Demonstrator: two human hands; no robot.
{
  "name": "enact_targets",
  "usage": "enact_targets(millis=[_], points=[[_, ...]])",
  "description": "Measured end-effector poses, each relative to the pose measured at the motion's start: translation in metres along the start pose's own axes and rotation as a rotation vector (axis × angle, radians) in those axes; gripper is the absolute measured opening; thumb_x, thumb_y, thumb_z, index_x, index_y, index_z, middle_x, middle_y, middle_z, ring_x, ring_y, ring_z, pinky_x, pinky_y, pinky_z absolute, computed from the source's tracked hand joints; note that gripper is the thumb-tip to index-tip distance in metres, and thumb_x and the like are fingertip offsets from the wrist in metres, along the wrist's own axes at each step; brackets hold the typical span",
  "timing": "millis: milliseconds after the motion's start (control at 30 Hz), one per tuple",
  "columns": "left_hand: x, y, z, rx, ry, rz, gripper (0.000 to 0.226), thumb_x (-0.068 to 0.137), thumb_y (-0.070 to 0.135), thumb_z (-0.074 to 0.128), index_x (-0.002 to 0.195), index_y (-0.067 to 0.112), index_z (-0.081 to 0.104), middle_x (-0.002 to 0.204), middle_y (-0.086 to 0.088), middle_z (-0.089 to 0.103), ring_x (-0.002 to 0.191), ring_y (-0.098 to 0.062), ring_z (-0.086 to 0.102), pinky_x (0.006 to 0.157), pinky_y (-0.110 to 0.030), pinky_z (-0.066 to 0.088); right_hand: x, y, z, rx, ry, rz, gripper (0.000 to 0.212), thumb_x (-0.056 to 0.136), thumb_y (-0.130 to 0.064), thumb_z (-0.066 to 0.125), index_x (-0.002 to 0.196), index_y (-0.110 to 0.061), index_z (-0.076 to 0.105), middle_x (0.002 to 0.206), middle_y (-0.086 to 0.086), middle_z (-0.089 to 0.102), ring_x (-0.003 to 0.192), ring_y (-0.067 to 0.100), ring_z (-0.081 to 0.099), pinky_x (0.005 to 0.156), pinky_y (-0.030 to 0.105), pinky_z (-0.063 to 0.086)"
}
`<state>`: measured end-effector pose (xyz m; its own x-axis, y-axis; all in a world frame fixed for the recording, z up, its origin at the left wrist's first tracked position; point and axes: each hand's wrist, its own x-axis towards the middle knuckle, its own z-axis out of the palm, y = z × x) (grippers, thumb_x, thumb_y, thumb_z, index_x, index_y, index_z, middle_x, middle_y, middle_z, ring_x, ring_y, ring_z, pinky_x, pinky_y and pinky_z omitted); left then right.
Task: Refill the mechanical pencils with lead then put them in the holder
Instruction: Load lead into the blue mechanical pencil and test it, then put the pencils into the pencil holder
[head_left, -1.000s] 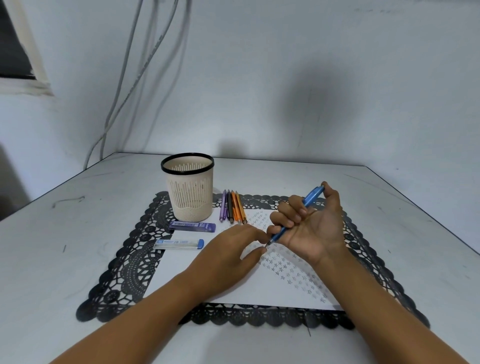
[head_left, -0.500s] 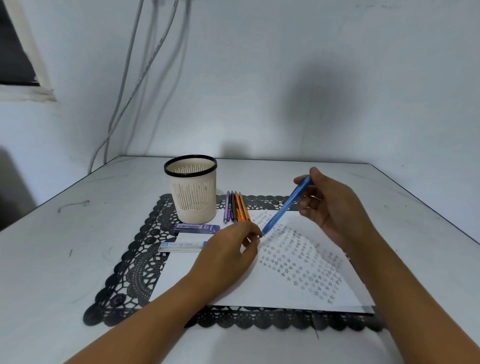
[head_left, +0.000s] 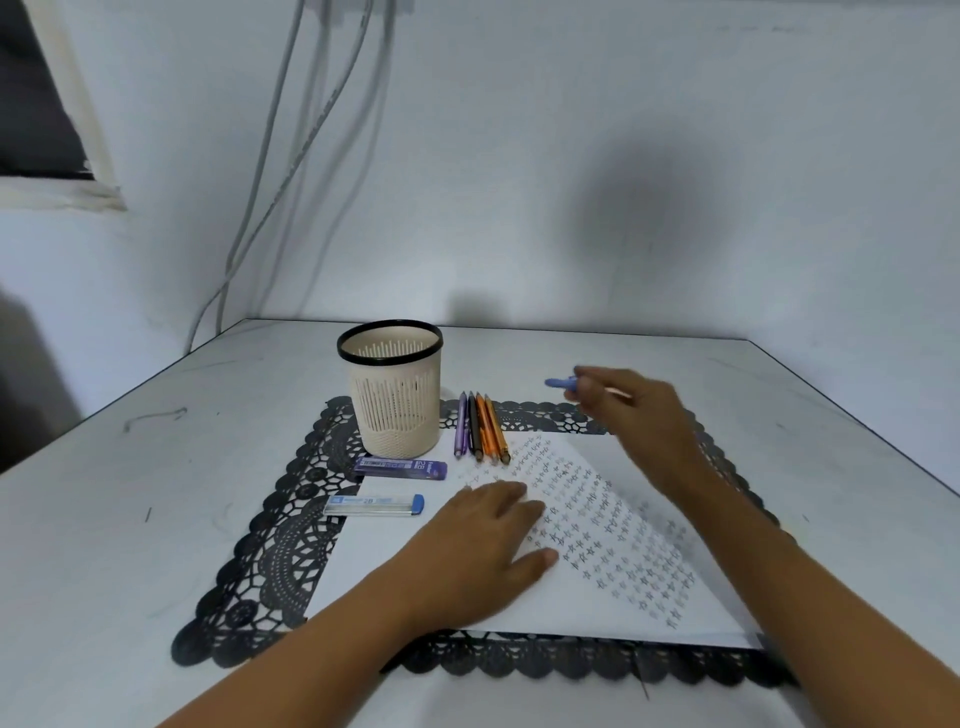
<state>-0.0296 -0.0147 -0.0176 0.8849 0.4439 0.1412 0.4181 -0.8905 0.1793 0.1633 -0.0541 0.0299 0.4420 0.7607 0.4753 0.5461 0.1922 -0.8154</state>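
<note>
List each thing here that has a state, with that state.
holder: upright, no pencil showing inside.
four pencils: lying side by side beside the holder.
blue pencil: held off the table, blurred.
purple lead case: lying flat by the holder's base.
clear lead tube: lying flat, blue cap on.
left hand: rests flat on the paper, holds nothing.
right hand: grips the blue pencil.

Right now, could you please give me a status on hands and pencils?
Left hand rests flat on paper. Right hand grips blue pencil, right of holder. Four pencils lie between.
</note>
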Motion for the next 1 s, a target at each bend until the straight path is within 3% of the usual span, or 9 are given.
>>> enact_targets(millis=[67,167,233,500,700,767,867,933,1000], points=[[-0.002,0.000,-0.001,0.002,-0.064,-0.007,0.060,0.093,0.055,0.028,0.144,0.026,0.018,0.155,0.001,0.011,0.139,-0.012,0.011,0.114,-0.030,0.007,0.000,0.016,0.013,-0.227,-0.084,-0.088,0.028,0.089,-0.020,0.059,0.115,-0.011,0.063,0.103,0.002,0.065,0.077,-0.007,0.055,0.065,0.000,0.042],[-0.003,0.000,0.000,0.005,-0.108,-0.006,0.062,0.092,0.057,0.025,0.145,0.027,0.011,0.156,0.002,0.003,0.141,-0.011,0.000,0.116,-0.033,0.000,0.000,0.033,0.030,-0.435,-0.260,-0.178,0.030,0.089,-0.023,0.059,0.116,-0.013,0.063,0.109,0.000,0.061,0.083,-0.003,0.052,0.075,0.006,0.044],[-0.002,-0.001,0.001,0.001,-0.126,-0.010,0.063,0.093,0.057,0.023,0.146,0.027,0.009,0.156,0.003,0.000,0.142,-0.010,-0.003,0.116,-0.033,-0.003,0.002,0.036,0.035,-0.468,-0.351,-0.212,0.031,0.088,-0.024,0.060,0.117,-0.014,0.063,0.111,-0.003,0.058,0.088,0.000,0.053,0.082,0.011,0.046],[0.000,0.000,0.001,-0.004,-0.158,-0.011,0.063,0.093,0.057,0.022,0.146,0.027,0.007,0.156,0.002,-0.001,0.142,-0.011,-0.004,0.115,-0.033,-0.005,0.013,0.034,0.038,-0.621,-0.519,-0.257,0.037,0.087,-0.032,0.060,0.122,-0.020,0.060,0.116,-0.004,0.057,0.092,0.001,0.047,0.082,0.014,0.041],[-0.001,-0.001,0.001,-0.013,-0.168,-0.013,0.063,0.093,0.057,0.022,0.146,0.026,0.008,0.156,0.002,-0.001,0.142,-0.012,-0.004,0.116,-0.035,-0.005,0.024,0.012,0.049,-0.353,-0.365,-0.084,0.035,0.088,-0.033,0.059,0.119,-0.017,0.061,0.113,0.004,0.064,0.090,0.006,0.058,0.079,0.016,0.050],[-0.001,-0.001,0.001,-0.014,-0.172,-0.014,0.063,0.093,0.057,0.022,0.146,0.027,0.007,0.156,0.003,-0.002,0.142,-0.012,-0.004,0.114,-0.034,-0.006,0.030,-0.003,0.061,-0.214,-0.341,0.004,0.048,0.086,-0.041,0.058,0.130,-0.020,0.052,0.125,0.004,0.060,0.106,0.011,0.057,0.086,0.018,0.045],[-0.001,0.000,-0.001,-0.024,-0.181,-0.019,0.062,0.093,0.056,0.023,0.146,0.027,0.008,0.156,0.003,-0.002,0.142,-0.012,-0.005,0.113,-0.033,-0.006,0.041,-0.021,0.086,-0.080,-0.432,0.147,0.076,0.079,-0.051,0.062,0.143,-0.026,0.029,0.143,0.002,0.042,0.129,0.019,0.042,0.096,0.032,0.038],[-0.001,-0.001,0.001,-0.034,-0.170,-0.015,0.062,0.093,0.056,0.023,0.146,0.026,0.009,0.156,0.002,-0.002,0.142,-0.012,-0.004,0.115,-0.034,-0.005,0.046,-0.029,0.106,0.011,-0.514,0.196,0.093,0.071,-0.049,0.071,0.146,-0.027,0.019,0.146,0.001,0.036,0.132,0.019,0.037,0.098,0.032,0.035],[0.000,-0.004,0.005,-0.032,-0.143,0.000,0.062,0.093,0.057,0.023,0.145,0.026,0.010,0.156,0.001,0.001,0.142,-0.014,-0.002,0.116,-0.037,-0.002,0.048,-0.033,0.125,0.134,-0.516,0.171,0.093,0.068,-0.034,0.079,0.141,-0.022,0.023,0.135,-0.002,0.043,0.126,0.015,0.042,0.096,0.027,0.037]])
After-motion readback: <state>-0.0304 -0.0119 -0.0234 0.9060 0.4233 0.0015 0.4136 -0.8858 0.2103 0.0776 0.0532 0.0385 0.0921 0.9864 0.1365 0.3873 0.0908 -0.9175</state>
